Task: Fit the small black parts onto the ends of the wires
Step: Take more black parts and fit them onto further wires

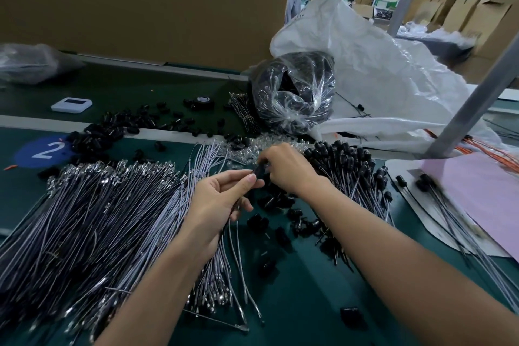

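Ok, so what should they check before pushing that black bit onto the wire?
1. Left hand holds a wire: ok, fingers curled round it.
2. Right hand pinches a black part: ok.
3. Wire end lined up with the part's hole: cannot tell, fingers hide it and the picture is blurred there.
4. More loose black parts within reach: ok, they lie on the green mat just below the hands.
5. Pile of bare wires on the left: ok, plenty there.
6. Pile of finished wires on the right: ok, close by.

Wire heap point(92, 219) left, capped wires point(351, 171) right; bare mat point(303, 303) between.
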Demonstrator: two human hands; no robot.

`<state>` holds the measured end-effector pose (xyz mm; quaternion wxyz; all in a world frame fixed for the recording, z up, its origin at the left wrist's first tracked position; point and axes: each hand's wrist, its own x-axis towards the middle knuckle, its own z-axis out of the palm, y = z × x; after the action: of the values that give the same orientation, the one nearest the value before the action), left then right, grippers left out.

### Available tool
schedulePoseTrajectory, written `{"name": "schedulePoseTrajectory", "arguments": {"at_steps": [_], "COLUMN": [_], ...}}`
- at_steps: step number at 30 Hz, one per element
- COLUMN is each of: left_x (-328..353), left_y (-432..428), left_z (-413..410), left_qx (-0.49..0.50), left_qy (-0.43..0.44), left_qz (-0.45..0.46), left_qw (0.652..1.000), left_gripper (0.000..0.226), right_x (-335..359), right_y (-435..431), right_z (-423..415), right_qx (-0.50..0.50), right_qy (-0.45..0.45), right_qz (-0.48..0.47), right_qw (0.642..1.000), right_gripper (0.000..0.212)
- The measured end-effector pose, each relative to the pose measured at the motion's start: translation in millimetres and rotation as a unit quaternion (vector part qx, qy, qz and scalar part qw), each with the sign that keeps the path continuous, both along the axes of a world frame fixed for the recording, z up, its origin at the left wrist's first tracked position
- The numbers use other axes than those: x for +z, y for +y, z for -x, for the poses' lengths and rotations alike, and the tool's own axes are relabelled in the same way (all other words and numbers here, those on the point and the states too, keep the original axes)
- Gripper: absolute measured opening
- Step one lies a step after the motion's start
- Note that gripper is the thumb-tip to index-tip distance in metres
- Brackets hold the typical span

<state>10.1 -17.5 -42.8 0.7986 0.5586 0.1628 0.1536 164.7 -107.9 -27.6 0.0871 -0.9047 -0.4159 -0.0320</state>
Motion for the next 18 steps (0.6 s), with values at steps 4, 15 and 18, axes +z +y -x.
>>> {"name": "schedulePoseTrajectory", "arguments": {"at_steps": [4, 15, 18], "left_x": [0, 0, 0], "left_y": [-1, -5, -8], "left_z": [-1, -1, -1], "left_qx": [-0.005, 0.029, 0.032], "left_qy": [0.001, -0.021, -0.039], "left_qz": [0.000, -0.056, -0.095], "left_qw": [1.000, 0.998, 0.994], "left_gripper": [0.032, 0.011, 0.012], "right_x": [-1, 7, 1], "right_y": [3, -43, -55], "right_z": [-12, 47, 62], "right_qx": [-0.002, 0.033, 0.024], "right_qy": [0.001, 0.166, 0.205], "right_qz": [0.001, -0.356, -0.381], "right_qw": [1.000, 0.919, 0.901], "right_gripper": [0.021, 0.003, 0.003]}}
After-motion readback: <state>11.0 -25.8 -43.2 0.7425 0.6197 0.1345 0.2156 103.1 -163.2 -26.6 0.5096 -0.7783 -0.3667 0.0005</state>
